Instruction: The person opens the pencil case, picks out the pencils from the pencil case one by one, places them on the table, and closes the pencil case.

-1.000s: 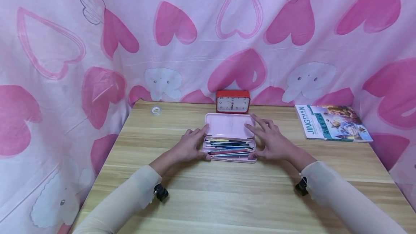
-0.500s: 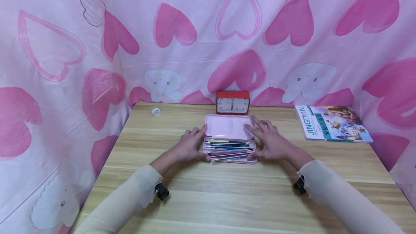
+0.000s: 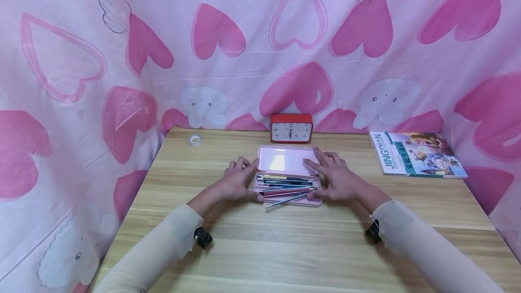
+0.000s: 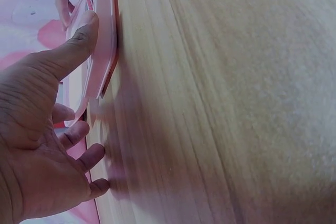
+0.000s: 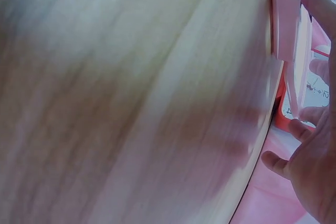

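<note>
A pink pencil case (image 3: pixel 303 201) lies open on the wooden table, its lid (image 3: pixel 272 157) hinged at the back. Several pencils (image 3: pixel 285 184) fill the tray. One silvery pencil (image 3: pixel 281 203) lies aslant, its left end sticking out past the front edge. My left hand (image 3: pixel 234 185) holds the left end of the case, thumb against the front wall (image 4: pixel 102 51) and index finger by the lid's edge; its other fingers are spread. At the opposite end my right hand (image 3: pixel 342 181) holds the case, thumb at the front corner and fingers at the lid's right edge.
A red alarm clock (image 3: pixel 291 129) stands right behind the lid. Far left lies a small roll of tape (image 3: pixel 195 139); a magazine (image 3: pixel 417 154) lies at the back right. A pink heart-patterned curtain (image 3: pixel 228 67) hangs behind the table (image 3: pixel 260 248).
The silvery pencil has slid outward, its left end now over the front edge. The lid has tipped slightly forward and catches a bright reflection. Both hands stay almost where they were.
</note>
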Available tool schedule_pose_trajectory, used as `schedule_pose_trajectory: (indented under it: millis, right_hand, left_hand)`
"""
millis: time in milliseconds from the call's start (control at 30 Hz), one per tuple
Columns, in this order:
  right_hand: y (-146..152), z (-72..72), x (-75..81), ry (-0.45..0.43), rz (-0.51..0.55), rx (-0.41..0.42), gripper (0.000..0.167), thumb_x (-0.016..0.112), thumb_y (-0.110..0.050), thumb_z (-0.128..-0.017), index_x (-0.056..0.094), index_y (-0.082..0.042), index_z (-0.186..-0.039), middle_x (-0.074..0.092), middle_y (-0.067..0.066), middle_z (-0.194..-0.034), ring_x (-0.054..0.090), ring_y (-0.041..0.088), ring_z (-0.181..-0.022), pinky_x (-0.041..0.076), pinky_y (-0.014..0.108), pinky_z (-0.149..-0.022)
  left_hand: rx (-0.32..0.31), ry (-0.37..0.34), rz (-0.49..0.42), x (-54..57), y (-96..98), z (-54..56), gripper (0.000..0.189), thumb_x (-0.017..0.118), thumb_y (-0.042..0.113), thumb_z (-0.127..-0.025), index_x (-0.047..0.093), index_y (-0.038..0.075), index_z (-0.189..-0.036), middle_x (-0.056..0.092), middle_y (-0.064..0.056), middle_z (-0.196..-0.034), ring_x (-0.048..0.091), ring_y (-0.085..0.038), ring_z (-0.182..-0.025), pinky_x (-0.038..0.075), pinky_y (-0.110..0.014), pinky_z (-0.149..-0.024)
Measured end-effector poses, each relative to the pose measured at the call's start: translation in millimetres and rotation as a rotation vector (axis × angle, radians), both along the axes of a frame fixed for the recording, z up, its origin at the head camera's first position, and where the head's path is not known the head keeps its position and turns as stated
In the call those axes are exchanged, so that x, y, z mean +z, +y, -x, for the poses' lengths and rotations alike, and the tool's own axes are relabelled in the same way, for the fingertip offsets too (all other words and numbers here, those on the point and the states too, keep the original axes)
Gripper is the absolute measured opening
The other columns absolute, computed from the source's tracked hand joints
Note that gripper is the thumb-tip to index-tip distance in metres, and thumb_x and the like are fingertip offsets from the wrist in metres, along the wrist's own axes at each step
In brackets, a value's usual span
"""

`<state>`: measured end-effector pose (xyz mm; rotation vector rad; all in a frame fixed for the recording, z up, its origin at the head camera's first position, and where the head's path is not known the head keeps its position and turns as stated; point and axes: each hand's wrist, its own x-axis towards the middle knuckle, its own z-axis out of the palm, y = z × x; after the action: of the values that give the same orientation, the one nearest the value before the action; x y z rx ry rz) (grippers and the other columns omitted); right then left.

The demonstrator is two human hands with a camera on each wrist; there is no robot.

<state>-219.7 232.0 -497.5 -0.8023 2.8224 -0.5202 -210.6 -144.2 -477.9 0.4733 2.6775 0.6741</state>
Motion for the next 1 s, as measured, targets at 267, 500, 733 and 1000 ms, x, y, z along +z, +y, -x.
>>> schedule_pose_trajectory:
  millis: [267, 500, 733, 1000]
  right_hand:
    - [-2, -3.3, 1.5, 0.002, -0.018, -0.006, 0.109, 0.079, -0.080, -0.083, 0.033, -0.043, -0.174, 0.003, 0.012, -0.189, 0.014, 0.050, -0.168, 0.021, 0.084, -0.130]
    - [-5, -9.6, 5.4, 0.048, -0.042, 0.019, 0.105, 0.080, -0.077, -0.084, 0.036, -0.042, -0.173, 0.008, 0.011, -0.189, 0.011, 0.050, -0.169, 0.017, 0.085, -0.130]
    - [-11, -19.0, 7.1, 0.084, -0.051, 0.096, 0.091, 0.087, -0.056, -0.088, 0.045, -0.044, -0.169, 0.017, 0.006, -0.188, 0.012, 0.044, -0.170, 0.021, 0.082, -0.130]
    - [-18, -25.5, 6.5, 0.167, -0.059, 0.184, 0.078, 0.088, -0.041, -0.093, 0.055, -0.041, -0.163, 0.029, 0.006, -0.184, 0.023, 0.042, -0.167, 0.029, 0.077, -0.131]
  left_hand:
    - [-0.010, -0.004, 0.028, -1.4, -1.2, 1.5, 0.126, 0.098, 0.057, -0.080, 0.024, 0.027, -0.178, 0.042, -0.009, -0.153, 0.038, -0.029, -0.133, 0.044, -0.049, -0.118]
    - [-0.007, -0.007, 0.023, 0.3, -1.3, 0.7, 0.127, 0.098, 0.055, -0.080, 0.022, 0.028, -0.178, 0.042, -0.010, -0.152, 0.039, -0.030, -0.132, 0.044, -0.050, -0.119]
    - [-0.014, -0.002, 0.014, 0.5, -2.2, 0.5, 0.128, 0.098, 0.055, -0.079, 0.022, 0.028, -0.178, 0.043, -0.010, -0.149, 0.039, -0.029, -0.131, 0.043, -0.049, -0.119]
    - [-0.011, -0.002, 0.003, -0.5, -1.6, 1.0, 0.130, 0.099, 0.057, -0.077, 0.023, 0.028, -0.178, 0.043, -0.010, -0.149, 0.039, -0.029, -0.130, 0.043, -0.050, -0.118]
